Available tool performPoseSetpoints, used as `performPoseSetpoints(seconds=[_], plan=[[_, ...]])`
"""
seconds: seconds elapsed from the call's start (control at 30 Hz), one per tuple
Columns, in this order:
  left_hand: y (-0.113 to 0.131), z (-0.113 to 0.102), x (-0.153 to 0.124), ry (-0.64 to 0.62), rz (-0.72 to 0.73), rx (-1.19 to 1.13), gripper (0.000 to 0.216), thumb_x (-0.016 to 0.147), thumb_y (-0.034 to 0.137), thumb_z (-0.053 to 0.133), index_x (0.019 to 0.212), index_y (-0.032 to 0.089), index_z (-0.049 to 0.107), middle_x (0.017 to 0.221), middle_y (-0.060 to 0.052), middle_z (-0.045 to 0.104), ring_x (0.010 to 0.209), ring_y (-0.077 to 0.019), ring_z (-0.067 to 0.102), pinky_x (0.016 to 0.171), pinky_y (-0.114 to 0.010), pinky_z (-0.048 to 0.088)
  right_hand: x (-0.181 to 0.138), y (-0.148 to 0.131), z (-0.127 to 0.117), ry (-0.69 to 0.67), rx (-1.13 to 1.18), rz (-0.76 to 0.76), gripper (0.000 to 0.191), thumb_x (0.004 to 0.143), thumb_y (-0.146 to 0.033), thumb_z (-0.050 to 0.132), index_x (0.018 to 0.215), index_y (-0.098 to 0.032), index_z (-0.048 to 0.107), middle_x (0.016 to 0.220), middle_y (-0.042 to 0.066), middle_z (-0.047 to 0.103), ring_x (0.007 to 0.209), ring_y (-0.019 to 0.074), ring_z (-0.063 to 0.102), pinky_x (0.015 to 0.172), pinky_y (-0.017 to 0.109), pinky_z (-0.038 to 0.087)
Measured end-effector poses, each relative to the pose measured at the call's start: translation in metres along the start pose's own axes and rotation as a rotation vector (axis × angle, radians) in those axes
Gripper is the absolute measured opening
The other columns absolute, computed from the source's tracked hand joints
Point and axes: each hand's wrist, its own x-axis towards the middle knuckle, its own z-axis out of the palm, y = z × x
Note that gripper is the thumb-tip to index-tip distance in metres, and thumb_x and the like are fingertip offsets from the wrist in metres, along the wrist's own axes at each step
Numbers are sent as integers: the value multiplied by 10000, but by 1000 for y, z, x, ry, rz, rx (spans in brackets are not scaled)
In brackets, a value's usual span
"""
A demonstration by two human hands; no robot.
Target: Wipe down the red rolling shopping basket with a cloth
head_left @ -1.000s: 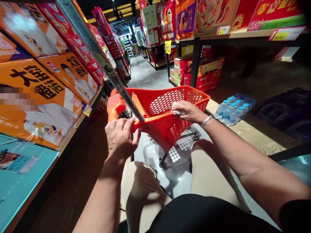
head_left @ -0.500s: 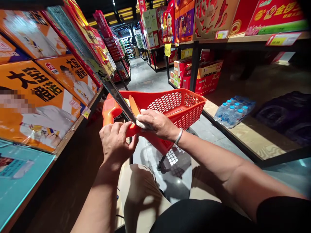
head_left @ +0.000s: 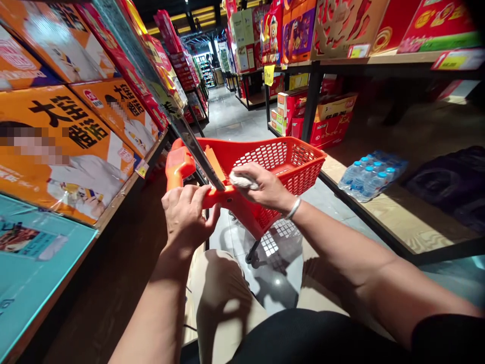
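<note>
A small red plastic shopping cart (head_left: pixel 288 159) stands in the aisle right in front of me. My left hand (head_left: pixel 187 215) is closed around the cart's near rim, beside its orange handle (head_left: pixel 178 164). My right hand (head_left: pixel 265 187) presses a crumpled white cloth (head_left: pixel 242 180) against the cart's near rim, fingers curled over it. A silver bracelet sits on that wrist. My knees in beige trousers (head_left: pixel 223 293) show below the cart.
Shelves of orange boxes (head_left: pixel 68 136) line the left side. On the right, a low wooden shelf (head_left: pixel 397 212) holds a pack of water bottles (head_left: pixel 369 174), with red gift boxes (head_left: pixel 329 124) behind. The grey tiled aisle (head_left: pixel 231 119) runs on ahead.
My right hand with the cloth moved from the cart's right rim back to the near rim beside my left hand, then shifted slightly right. My left hand kept its hold.
</note>
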Motion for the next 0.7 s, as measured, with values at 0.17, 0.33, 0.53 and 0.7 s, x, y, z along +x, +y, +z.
performPoseSetpoints(seconds=[0.17, 0.33, 0.53, 0.7], plan=[[-7, 1, -3, -12, -19, -10, 380, 971, 409, 540, 1233, 186, 701, 1035, -111, 699, 969, -307, 565, 945, -464, 365, -18, -7, 42, 30, -156, -189, 303, 928, -316, 685, 1229, -311, 655, 1274, 52, 636, 1233, 204, 574, 1109, 420, 472], [-16, 4, -4, -46, -73, -132, 330, 969, 360, 523, 1196, 219, 716, 1050, -107, 696, 1005, -316, 563, 972, -484, 337, -85, 28, 55, 33, -525, -243, 290, 900, -238, 726, 1113, -435, 712, 1215, -19, 651, 1322, 222, 466, 1216, 514, 315], [-25, 4, -6, -27, -11, -180, 397, 909, 241, 488, 1247, 181, 689, 1048, -112, 701, 1001, -314, 570, 960, -483, 370, -59, -1, 48, 84, -458, -317, 259, 919, -259, 709, 1162, -347, 708, 1222, 27, 648, 1255, 211, 477, 1130, 416, 420], [-29, 3, -9, 17, -3, -235, 418, 905, 240, 450, 1247, 176, 682, 1058, -105, 712, 996, -302, 588, 960, -483, 386, -41, -23, 69, 35, -594, -398, 295, 946, -246, 663, 1205, -387, 680, 1360, -24, 622, 1352, 251, 400, 1137, 480, 323]])
